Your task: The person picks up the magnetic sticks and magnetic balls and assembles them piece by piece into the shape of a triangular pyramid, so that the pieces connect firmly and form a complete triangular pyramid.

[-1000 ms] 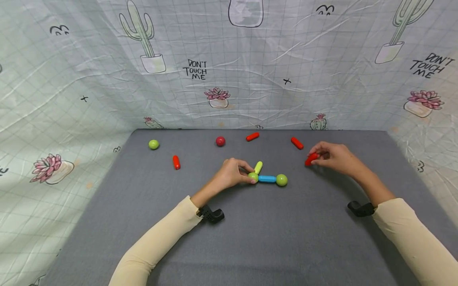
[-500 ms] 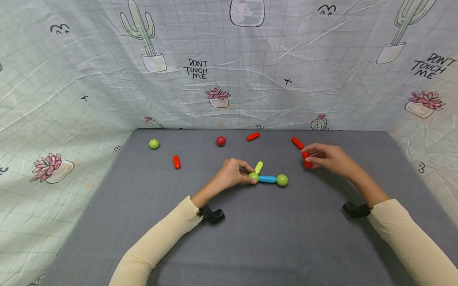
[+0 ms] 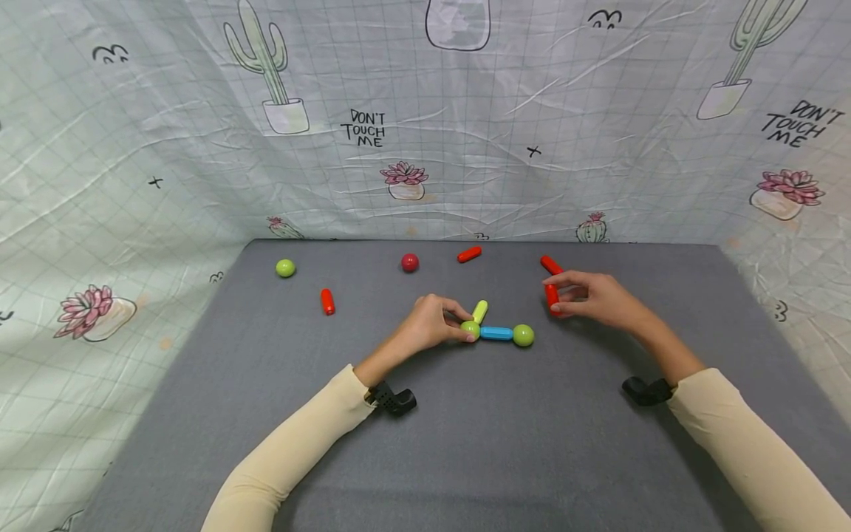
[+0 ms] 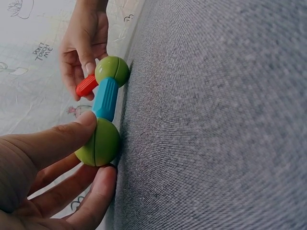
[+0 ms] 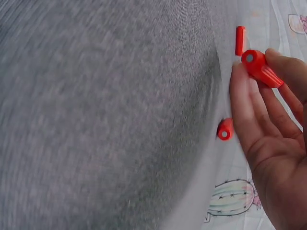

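Left hand [image 3: 428, 325] pinches the green ball [image 3: 470, 329] on the left end of the blue rod [image 3: 496, 333], and the right hand [image 3: 595, 298] pinches a red rod [image 3: 552, 300] off behind and to the right of that blue rod. Gray table [image 3: 432, 458] under the blue rod, cactus-print curtain [image 3: 479, 96] behind it; only the right wrist cam shows the red rod's silvery end dot [image 5: 249, 58].

screened-off work spot, room type unclear | grey table [image 3: 479, 458] | cactus-print sheet [image 3: 465, 103] on three sides

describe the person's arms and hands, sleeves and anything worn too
The left sleeve and right sleeve are plain, cream and long. The left hand and right hand wear no gloves. A black, curved left wrist mount and a similar right wrist mount jut from the wrists. No cables show.
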`<action>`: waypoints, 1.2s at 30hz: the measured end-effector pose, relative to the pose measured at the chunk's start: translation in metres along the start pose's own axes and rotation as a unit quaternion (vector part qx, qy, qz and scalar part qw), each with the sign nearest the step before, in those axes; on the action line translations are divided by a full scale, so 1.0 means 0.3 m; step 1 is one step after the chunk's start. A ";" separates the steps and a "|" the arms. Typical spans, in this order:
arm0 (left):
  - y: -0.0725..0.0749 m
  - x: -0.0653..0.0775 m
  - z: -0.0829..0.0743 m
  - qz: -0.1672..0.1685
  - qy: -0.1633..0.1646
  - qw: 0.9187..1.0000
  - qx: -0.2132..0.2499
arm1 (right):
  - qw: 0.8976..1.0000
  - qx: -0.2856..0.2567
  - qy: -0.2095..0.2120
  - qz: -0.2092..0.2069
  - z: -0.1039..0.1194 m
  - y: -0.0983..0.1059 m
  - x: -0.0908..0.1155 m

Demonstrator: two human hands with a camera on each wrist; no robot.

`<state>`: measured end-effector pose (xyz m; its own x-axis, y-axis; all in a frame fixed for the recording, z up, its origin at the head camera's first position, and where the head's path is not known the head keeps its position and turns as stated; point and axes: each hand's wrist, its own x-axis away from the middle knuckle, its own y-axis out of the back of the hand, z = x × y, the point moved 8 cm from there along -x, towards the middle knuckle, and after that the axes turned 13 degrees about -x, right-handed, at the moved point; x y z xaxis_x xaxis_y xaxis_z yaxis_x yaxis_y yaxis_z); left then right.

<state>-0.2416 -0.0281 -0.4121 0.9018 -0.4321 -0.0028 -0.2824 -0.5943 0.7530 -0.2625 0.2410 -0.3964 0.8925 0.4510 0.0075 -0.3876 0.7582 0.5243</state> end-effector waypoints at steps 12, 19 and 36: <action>0.002 0.003 0.000 0.002 0.002 1.000 0.002 | 0.996 -0.085 -0.032 0.003 -0.004 -0.032 -0.019; 0.001 0.003 0.001 0.002 -0.001 1.000 0.001 | 0.991 -0.125 -0.043 0.013 -0.013 -0.051 -0.031; -0.007 -0.007 0.016 -0.001 -0.001 1.000 0.004 | 0.983 -0.178 -0.047 0.009 -0.008 -0.088 -0.053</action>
<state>-0.2444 -0.0294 -0.4167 0.9014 -0.4330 -0.0058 -0.2835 -0.6002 0.7479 -0.2671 0.2150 -0.4124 0.8955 0.4333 0.1017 -0.4450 0.8748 0.1914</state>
